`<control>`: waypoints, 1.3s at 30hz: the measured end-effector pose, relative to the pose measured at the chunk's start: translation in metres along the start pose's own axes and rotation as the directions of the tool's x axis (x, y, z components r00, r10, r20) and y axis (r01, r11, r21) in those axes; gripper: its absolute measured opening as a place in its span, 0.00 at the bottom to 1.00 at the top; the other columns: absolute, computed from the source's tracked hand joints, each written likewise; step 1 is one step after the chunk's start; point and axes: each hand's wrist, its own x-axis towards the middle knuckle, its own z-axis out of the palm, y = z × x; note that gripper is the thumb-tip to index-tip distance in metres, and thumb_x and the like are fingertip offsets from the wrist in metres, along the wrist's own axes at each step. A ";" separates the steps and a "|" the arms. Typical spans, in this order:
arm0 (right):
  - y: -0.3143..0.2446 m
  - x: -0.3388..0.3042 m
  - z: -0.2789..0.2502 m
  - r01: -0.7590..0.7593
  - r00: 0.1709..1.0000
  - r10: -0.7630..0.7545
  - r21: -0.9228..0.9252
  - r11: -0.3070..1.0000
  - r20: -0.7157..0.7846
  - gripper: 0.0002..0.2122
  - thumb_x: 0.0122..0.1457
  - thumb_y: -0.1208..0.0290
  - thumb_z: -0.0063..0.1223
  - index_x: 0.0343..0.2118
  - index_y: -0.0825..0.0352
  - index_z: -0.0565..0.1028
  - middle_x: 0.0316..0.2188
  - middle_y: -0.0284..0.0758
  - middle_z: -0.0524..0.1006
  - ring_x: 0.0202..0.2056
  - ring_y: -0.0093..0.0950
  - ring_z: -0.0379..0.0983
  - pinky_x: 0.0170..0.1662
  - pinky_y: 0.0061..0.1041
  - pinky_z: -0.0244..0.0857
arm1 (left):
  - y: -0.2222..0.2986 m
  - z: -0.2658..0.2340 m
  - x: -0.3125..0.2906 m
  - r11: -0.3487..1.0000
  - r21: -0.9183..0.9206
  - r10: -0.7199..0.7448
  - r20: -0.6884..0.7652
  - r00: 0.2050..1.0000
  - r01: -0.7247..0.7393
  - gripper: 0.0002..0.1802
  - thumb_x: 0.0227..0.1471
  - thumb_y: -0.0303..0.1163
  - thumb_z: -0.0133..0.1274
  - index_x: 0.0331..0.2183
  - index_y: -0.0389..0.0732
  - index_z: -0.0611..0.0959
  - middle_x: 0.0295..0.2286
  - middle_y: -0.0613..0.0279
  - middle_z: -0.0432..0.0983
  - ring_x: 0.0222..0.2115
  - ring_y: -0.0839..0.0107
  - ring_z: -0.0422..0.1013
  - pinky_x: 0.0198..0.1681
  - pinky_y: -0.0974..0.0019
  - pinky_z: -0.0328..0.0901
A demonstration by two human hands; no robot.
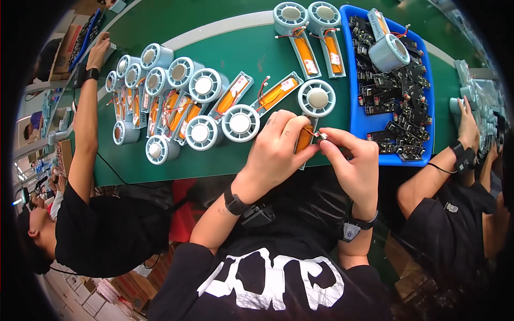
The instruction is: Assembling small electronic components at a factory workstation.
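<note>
Just in front of me, my left hand (277,143) is closed round the opened handle of a pale blue handheld fan (317,98). The fan's round head points away from me, and an orange battery (304,138) shows beside my left fingers. My right hand (355,165) pinches a small white connector (322,136) close to the handle's edge. Thin wires run near it, partly hidden by my fingertips. More opened fans (241,123) lie left of my hands, with orange batteries and red wires in their handles.
To the right stands a blue tray (364,126) of small black circuit boards (402,109), with one fan (390,52) lying on top. Two more fans (324,15) lie at the back of the green table (235,49). Co-workers' arms (85,117) reach in at both sides.
</note>
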 end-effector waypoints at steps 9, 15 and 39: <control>-0.010 0.019 -0.012 0.047 0.998 -0.045 -0.052 0.998 0.049 0.08 0.59 0.78 0.59 0.41 0.72 0.82 0.27 0.36 0.83 0.24 0.16 0.75 0.28 0.18 0.68 | 0.002 0.009 -0.001 0.994 0.106 0.016 -0.026 1.000 -0.013 0.22 0.41 0.25 0.69 0.40 0.34 0.80 0.36 0.52 0.71 0.35 0.54 0.73 0.38 0.58 0.70; -0.003 0.008 0.006 -0.063 0.997 0.068 0.104 0.993 -0.048 0.08 0.60 0.77 0.58 0.41 0.73 0.79 0.28 0.36 0.82 0.24 0.16 0.76 0.27 0.19 0.68 | 0.010 0.011 -0.005 0.999 0.021 -0.034 -0.155 0.987 0.037 0.17 0.44 0.21 0.65 0.39 0.34 0.81 0.34 0.53 0.76 0.33 0.56 0.76 0.36 0.58 0.72; -0.001 -0.008 0.030 0.047 0.950 -0.115 -0.231 0.972 -0.290 0.09 0.59 0.77 0.57 0.41 0.74 0.78 0.33 0.46 0.80 0.26 0.38 0.78 0.31 0.34 0.72 | 0.004 0.007 0.011 0.961 0.249 0.127 -0.029 0.992 -0.116 0.11 0.46 0.23 0.60 0.36 0.36 0.83 0.26 0.60 0.70 0.28 0.62 0.70 0.31 0.61 0.67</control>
